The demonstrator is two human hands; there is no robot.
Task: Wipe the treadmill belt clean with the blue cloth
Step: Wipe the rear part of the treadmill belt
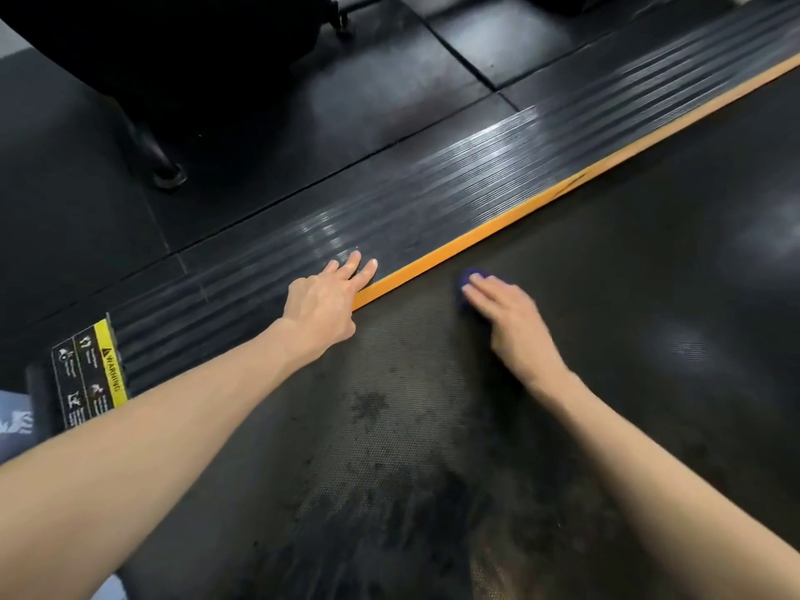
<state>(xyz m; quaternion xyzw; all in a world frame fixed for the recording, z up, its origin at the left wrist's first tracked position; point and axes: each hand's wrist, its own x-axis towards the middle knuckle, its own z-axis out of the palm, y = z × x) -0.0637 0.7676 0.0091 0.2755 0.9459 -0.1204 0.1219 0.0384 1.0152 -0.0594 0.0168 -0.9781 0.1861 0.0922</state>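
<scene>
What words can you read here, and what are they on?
"WARNING", next to a triangle sign, on the yellow strip of the sticker stuck on the rail.
Small white print by the sticker's little pictures: too small to read.
Belt and cloth: no words show.

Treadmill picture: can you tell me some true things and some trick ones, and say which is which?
1. The right hand presses the blue cloth onto the treadmill belt. True.
2. The left hand holds the cloth too. False: its fingers rest on the ribbed side rail.
3. The belt's edging is green. False: it is an orange strip.
4. A yellow warning sticker sits on the rail. True.
</scene>
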